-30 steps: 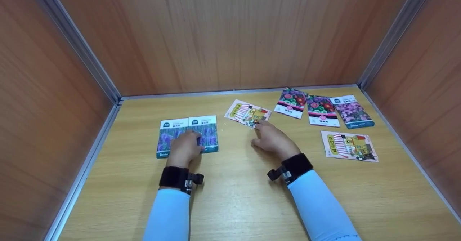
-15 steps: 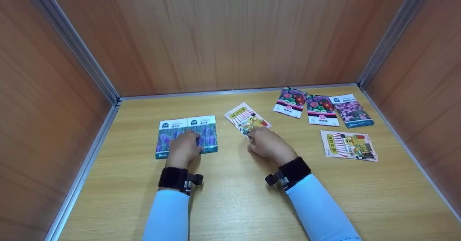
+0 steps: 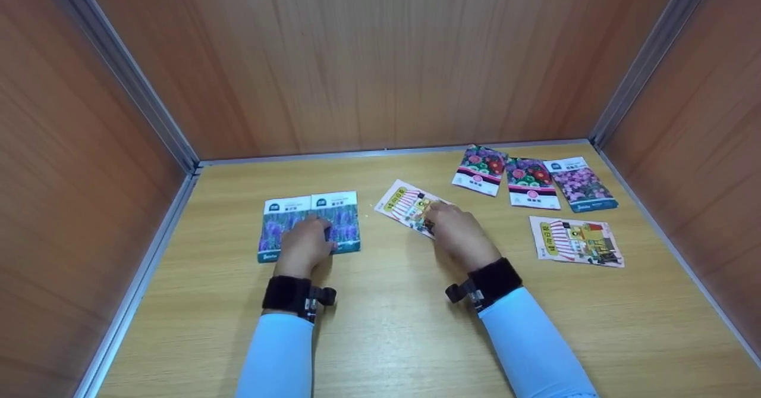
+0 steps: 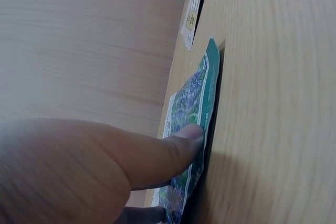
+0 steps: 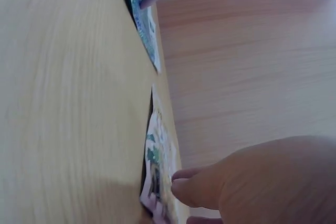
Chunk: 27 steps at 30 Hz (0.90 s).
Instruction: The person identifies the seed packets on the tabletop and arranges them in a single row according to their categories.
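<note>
Two purple lavender seed packets [image 3: 309,222] lie side by side at the table's left middle. My left hand [image 3: 314,231] rests on their near edge; in the left wrist view the thumb [image 4: 163,153] presses flat on a lavender packet [image 4: 193,103]. A white packet with red stripes and yellow print [image 3: 405,205] lies tilted at centre. My right hand [image 3: 437,215] lies on its near right corner. In the right wrist view a fingertip [image 5: 191,187] touches the striped packet [image 5: 155,163]; the hand grasps nothing.
Two dark flower packets [image 3: 480,169] [image 3: 531,182] and a pink-flower packet [image 3: 579,184] lie in a row at the back right. A second striped packet [image 3: 575,241] sits in front of them. Wooden walls with metal edge strips [image 3: 178,207] enclose the table on three sides.
My right hand has slid and turned the striped packet at the centre, first leftwards, then back a little to the right. The left hand has stayed on the lavender packets.
</note>
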Tool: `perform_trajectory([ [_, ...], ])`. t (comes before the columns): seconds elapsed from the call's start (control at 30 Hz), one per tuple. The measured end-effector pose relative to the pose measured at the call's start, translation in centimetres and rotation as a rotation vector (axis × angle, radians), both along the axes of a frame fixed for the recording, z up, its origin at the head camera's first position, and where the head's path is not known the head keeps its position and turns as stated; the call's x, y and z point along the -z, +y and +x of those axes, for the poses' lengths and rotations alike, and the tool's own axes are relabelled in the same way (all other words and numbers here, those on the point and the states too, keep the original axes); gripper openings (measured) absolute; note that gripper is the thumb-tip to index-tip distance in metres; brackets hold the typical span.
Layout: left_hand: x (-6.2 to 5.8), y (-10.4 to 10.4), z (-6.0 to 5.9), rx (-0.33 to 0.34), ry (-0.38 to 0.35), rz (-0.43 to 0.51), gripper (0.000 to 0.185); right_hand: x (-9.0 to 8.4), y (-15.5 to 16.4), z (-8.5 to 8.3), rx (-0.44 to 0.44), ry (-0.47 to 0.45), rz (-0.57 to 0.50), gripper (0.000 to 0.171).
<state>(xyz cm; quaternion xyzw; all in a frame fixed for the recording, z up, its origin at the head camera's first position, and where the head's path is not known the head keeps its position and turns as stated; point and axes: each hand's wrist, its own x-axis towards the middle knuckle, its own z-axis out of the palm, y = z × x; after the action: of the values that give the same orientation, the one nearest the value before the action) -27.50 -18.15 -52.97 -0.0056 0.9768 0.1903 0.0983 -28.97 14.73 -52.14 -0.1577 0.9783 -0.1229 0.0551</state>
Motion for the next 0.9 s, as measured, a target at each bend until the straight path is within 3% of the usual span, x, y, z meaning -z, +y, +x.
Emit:
perform_trajectory([
  [0.53, 0.0, 0.0, 0.1, 0.004, -0.006, 0.010, 0.056, 1.0, 0.2, -0.5, -0.006, -0.098, -0.016, 0.038],
  [0.9, 0.0, -0.1, 0.2, -0.006, -0.008, 0.031, 0.055, 0.7, -0.9, -0.2, 0.022, -0.137, 0.004, 0.045],
])
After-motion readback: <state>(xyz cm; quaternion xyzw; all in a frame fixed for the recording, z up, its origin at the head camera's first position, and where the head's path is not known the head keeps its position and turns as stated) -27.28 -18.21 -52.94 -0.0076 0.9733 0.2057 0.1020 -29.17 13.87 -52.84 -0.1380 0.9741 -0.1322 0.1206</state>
